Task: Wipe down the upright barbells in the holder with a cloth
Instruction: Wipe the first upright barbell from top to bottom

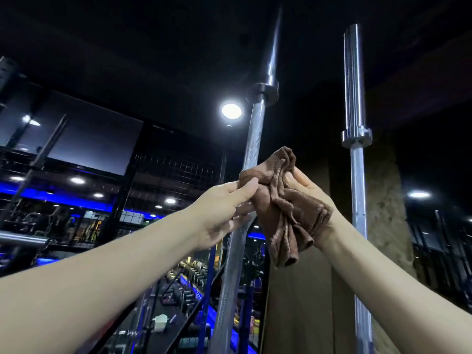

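Two steel barbells stand upright, seen from below against a dark ceiling. The nearer barbell (251,141) leans through the middle of the view; the second barbell (357,180) rises to its right. A brown cloth (286,208) is bunched against the nearer bar's shaft. My left hand (224,213) pinches the cloth's left edge with thumb and fingers, right at the bar. My right hand (310,190) grips the cloth from the right, and loose folds hang down over its wrist. The holder is out of view below.
A round ceiling lamp (231,110) glares just left of the nearer bar. A brown pillar (383,200) stands behind the right bar. Far below on the left, a gym floor with dumbbell racks (194,274) and blue lighting shows.
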`<action>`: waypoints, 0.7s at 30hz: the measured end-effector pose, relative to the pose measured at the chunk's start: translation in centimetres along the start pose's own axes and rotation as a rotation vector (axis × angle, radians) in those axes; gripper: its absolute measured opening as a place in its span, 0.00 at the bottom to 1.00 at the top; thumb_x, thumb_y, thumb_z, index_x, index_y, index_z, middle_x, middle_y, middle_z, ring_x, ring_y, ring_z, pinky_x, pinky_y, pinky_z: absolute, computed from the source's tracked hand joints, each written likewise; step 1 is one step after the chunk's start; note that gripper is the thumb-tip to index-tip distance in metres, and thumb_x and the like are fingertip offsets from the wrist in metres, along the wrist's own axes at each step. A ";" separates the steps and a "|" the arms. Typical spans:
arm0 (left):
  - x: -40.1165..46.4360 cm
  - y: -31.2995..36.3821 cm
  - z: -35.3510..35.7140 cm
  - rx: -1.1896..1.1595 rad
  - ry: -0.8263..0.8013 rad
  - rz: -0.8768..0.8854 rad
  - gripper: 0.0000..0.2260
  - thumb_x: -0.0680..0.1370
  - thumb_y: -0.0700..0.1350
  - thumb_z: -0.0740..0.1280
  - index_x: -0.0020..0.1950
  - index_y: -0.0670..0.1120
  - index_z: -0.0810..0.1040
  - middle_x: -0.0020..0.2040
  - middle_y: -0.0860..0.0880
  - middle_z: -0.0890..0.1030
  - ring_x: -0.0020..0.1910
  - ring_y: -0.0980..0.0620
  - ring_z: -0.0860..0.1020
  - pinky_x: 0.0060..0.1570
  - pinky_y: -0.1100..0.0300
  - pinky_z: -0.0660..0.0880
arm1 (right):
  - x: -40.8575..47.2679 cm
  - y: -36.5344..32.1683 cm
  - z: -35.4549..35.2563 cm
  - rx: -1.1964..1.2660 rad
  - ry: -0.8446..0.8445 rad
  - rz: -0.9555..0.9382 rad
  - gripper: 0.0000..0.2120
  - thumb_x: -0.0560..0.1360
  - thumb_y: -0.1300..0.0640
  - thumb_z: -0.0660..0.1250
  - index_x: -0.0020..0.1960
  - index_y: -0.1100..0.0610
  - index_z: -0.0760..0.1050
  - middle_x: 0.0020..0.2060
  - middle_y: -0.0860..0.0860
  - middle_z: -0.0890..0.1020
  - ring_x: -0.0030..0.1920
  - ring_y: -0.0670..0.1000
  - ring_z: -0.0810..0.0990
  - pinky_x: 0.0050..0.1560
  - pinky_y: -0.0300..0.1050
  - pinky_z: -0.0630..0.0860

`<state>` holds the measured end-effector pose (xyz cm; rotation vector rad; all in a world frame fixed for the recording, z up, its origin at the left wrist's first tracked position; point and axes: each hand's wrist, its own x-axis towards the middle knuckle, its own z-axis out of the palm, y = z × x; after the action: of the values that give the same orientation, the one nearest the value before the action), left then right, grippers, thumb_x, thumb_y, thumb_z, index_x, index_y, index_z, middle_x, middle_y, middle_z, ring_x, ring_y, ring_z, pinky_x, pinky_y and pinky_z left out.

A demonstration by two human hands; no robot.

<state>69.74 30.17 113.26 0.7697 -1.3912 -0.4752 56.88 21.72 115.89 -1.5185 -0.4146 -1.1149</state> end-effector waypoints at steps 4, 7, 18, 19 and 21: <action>1.5 0.8 0.8 -0.098 0.139 0.007 0.04 0.79 0.42 0.65 0.48 0.41 0.76 0.41 0.43 0.81 0.34 0.53 0.80 0.37 0.60 0.80 | 0.1 -1.0 -0.4 -0.077 0.000 0.060 0.11 0.76 0.62 0.60 0.54 0.61 0.79 0.40 0.54 0.84 0.36 0.49 0.83 0.39 0.40 0.81; 3.4 1.5 0.9 0.070 0.306 0.075 0.05 0.77 0.44 0.68 0.47 0.42 0.76 0.45 0.40 0.80 0.40 0.46 0.78 0.45 0.49 0.78 | 0.5 -2.9 -1.4 -0.293 0.159 -0.017 0.13 0.79 0.66 0.60 0.61 0.61 0.77 0.44 0.53 0.82 0.39 0.47 0.79 0.41 0.40 0.77; 7.5 5.7 3.2 0.088 0.292 0.089 0.13 0.79 0.50 0.63 0.58 0.43 0.75 0.53 0.43 0.81 0.50 0.46 0.80 0.49 0.55 0.78 | 2.1 -1.5 0.1 -1.506 0.003 -0.579 0.35 0.74 0.51 0.70 0.76 0.48 0.58 0.75 0.46 0.57 0.73 0.51 0.56 0.72 0.44 0.56; 7.5 6.1 3.3 0.028 0.261 0.085 0.13 0.80 0.50 0.62 0.57 0.42 0.76 0.51 0.44 0.81 0.48 0.49 0.80 0.48 0.57 0.78 | 2.6 -1.5 0.1 -1.524 0.035 -0.605 0.35 0.74 0.52 0.70 0.76 0.48 0.58 0.75 0.46 0.56 0.73 0.52 0.56 0.71 0.43 0.56; 7.5 6.9 2.8 -0.058 0.212 0.108 0.13 0.82 0.50 0.59 0.52 0.42 0.77 0.44 0.45 0.80 0.39 0.53 0.80 0.43 0.62 0.78 | 3.8 -1.3 0.2 -1.520 0.087 -0.655 0.33 0.74 0.56 0.70 0.76 0.51 0.60 0.74 0.48 0.58 0.71 0.54 0.60 0.68 0.41 0.59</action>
<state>67.14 28.95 123.42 0.6740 -1.2092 -0.3380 57.78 21.13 119.76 -2.6882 0.1271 -2.2551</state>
